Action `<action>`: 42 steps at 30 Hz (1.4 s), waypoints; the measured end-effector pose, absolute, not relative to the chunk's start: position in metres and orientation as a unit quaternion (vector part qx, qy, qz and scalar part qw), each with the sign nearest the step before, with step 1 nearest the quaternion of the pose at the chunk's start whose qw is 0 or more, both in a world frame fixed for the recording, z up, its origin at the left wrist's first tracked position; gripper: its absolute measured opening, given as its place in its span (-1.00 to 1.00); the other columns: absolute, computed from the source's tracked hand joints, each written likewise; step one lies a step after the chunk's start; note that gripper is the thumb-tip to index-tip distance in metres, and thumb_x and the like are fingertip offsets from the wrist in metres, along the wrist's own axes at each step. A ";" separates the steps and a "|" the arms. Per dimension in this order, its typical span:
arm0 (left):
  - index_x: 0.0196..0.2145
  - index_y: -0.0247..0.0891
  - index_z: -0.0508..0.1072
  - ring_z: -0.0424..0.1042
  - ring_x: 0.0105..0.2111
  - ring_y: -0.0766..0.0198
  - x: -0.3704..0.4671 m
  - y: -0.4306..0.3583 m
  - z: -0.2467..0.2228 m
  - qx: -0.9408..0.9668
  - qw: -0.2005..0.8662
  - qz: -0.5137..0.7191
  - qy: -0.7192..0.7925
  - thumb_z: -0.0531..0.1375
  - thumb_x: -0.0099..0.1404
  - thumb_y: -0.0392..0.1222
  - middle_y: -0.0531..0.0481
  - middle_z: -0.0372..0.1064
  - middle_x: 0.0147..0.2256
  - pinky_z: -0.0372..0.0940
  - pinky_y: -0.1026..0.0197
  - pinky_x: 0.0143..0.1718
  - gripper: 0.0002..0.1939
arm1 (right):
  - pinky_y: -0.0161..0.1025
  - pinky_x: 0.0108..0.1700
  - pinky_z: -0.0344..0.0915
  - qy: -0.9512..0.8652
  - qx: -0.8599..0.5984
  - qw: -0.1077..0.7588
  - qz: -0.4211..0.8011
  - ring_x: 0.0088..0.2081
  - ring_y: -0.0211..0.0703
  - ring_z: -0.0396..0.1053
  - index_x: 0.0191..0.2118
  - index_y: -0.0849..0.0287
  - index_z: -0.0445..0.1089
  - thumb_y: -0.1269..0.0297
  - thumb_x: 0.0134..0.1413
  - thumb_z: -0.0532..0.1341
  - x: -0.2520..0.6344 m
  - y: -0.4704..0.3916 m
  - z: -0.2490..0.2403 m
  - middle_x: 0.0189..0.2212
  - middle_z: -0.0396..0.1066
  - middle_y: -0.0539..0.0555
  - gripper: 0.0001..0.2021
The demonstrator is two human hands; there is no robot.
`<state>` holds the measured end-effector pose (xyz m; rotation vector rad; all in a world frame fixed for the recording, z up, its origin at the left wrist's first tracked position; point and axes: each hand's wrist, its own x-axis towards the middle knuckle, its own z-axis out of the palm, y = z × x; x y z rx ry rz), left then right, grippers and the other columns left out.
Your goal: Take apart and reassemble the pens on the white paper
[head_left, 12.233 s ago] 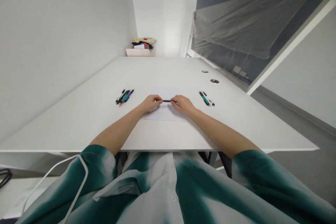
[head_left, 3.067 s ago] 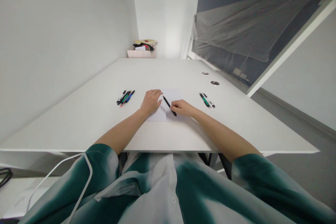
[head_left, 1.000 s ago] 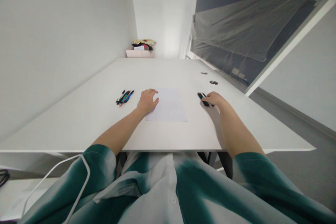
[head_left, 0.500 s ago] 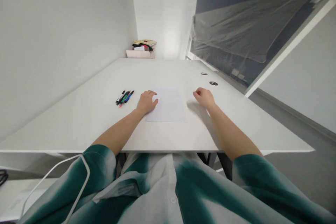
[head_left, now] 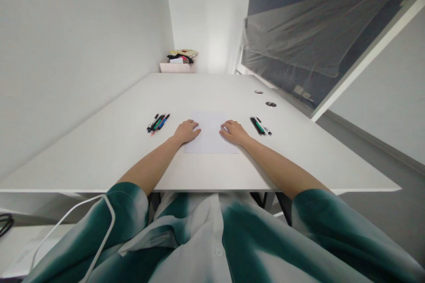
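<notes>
A white sheet of paper (head_left: pixel 210 135) lies flat on the white table (head_left: pixel 212 172). On its left edge rests my left hand (head_left: pixel 187 131), fingers apart and holding nothing. My right hand (head_left: pixel 234 132) lies on the right edge of the sheet, its fingers spread and nothing in them. Left of my left hand is a bunch of pens (head_left: pixel 158 123) in black, green, blue and red. To the right of my right hand several pens (head_left: pixel 260 126), black, green and white, lie side by side on the table.
At the table's far end stands a pale box (head_left: pixel 175 68) with folded cloths on top. Two round metal discs (head_left: pixel 271 104) sit near the right edge. A dark panel (head_left: pixel 285 31) with plastic film rises at the right. A white cable (head_left: pixel 108 225) crosses my left sleeve.
My right hand has moved left and down onto the paper's right edge, and its fingers have opened. The pens on the right now show where that hand was. My left hand has hardly moved.
</notes>
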<state>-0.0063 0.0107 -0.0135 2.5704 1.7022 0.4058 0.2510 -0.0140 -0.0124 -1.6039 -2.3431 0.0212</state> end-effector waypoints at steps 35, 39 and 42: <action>-0.04 -0.21 0.47 0.31 0.02 -0.12 -0.075 0.022 0.015 0.650 -0.052 0.183 0.736 0.06 0.30 -0.12 -0.29 0.36 -0.01 0.21 -0.13 0.01 -0.67 | -0.14 0.15 0.18 -0.808 -0.549 0.207 0.051 0.08 0.02 0.32 0.01 0.24 0.47 0.15 0.24 0.13 0.261 -0.002 -0.017 0.03 0.41 0.25 -0.65; -0.06 -0.25 0.47 0.28 0.04 -0.18 -0.091 0.024 0.012 0.607 -0.049 0.179 0.772 0.09 0.30 -0.05 -0.35 0.34 -0.01 0.19 -0.18 -0.01 -0.65 | -0.15 0.15 0.18 -0.808 -0.550 0.205 0.056 0.08 0.02 0.32 0.02 0.25 0.46 0.16 0.24 0.13 0.262 -0.001 -0.017 0.03 0.41 0.26 -0.64; -0.05 -0.25 0.46 0.29 0.04 -0.20 -0.094 0.025 0.009 0.596 -0.042 0.169 0.784 0.07 0.30 -0.07 -0.36 0.35 -0.01 0.19 -0.21 -0.01 -0.65 | -0.15 0.15 0.18 -0.809 -0.548 0.205 0.059 0.08 0.01 0.32 0.02 0.25 0.46 0.16 0.24 0.13 0.262 -0.001 -0.018 0.03 0.41 0.26 -0.64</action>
